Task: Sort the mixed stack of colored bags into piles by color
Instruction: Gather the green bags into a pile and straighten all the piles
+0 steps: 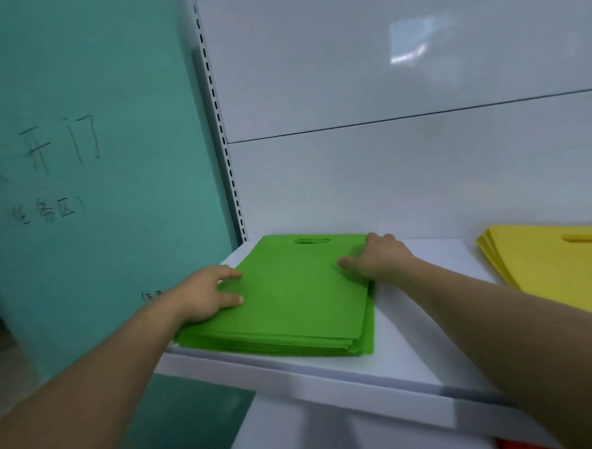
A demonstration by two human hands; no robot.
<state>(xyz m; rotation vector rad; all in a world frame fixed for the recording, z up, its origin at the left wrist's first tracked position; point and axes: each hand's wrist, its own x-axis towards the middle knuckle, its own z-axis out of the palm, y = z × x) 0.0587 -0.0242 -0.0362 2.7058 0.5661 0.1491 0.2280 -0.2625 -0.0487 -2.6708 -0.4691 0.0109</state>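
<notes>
A pile of several flat green bags point(291, 300) with a cut-out handle lies on the left part of a white shelf point(414, 355). My left hand point(205, 294) rests on the pile's left edge, thumb and fingers lying on the top bag. My right hand point(378, 257) rests on the pile's right edge near the far corner, fingers spread flat over the top bag. A pile of yellow bags point(557, 269) lies further right on the same shelf, apart from both hands.
A white back panel point(388, 171) rises behind the shelf. A teal wall point(98, 200) with handwriting stands to the left. Something orange point(519, 447) shows below the shelf at the bottom right. Bare shelf surface separates the green and yellow piles.
</notes>
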